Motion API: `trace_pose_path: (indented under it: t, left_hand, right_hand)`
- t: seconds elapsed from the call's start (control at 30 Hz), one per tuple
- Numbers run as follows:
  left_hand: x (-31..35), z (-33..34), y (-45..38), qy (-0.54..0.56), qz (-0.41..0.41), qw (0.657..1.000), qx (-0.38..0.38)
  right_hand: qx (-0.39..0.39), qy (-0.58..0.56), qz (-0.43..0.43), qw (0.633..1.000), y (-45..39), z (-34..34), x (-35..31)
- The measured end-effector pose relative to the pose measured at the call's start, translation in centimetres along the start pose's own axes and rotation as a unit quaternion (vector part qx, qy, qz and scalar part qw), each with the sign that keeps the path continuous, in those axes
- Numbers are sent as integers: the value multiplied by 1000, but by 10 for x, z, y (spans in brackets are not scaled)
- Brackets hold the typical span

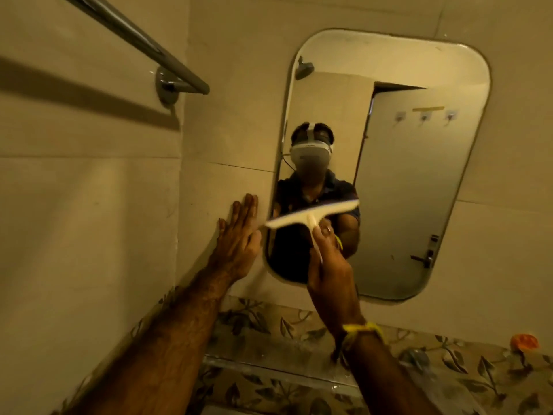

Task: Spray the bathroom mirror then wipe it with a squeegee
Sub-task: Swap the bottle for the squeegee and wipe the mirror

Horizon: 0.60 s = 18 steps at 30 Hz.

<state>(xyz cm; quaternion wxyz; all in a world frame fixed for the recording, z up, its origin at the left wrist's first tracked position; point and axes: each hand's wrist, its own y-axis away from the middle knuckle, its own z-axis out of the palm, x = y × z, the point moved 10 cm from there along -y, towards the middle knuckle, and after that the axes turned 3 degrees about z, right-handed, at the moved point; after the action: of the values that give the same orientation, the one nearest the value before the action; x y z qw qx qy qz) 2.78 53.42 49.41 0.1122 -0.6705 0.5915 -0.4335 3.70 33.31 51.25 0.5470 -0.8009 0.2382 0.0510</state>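
Note:
A rounded rectangular mirror (419,175) hangs on the beige tiled wall. My right hand (329,271) grips the handle of a white squeegee (311,215), whose blade lies slightly tilted across the mirror's lower left part; whether the blade touches the glass I cannot tell. My left hand (236,238) is flat with fingers apart against the wall tile just left of the mirror's edge. A yellow thread band circles my right wrist. No spray bottle is in view.
A metal towel bar (143,46) juts from the wall at upper left. Below the mirror runs a glass shelf (269,363) over floral tiles. A small orange object (525,341) sits at the right. The mirror reflects a person wearing a headset, a door and a shower head.

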Motion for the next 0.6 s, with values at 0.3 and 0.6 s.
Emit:
trace_pose_path:
  t: [0.3, 0.6]
  left_hand:
    - [1, 3, 0, -24, -3, 999, 33]
    - [0, 12, -4, -36, -21, 999, 28]
  right_hand:
    - [62, 100, -47, 992, -30, -2, -27]
    - [-65, 217, 9, 974, 66, 20, 30]
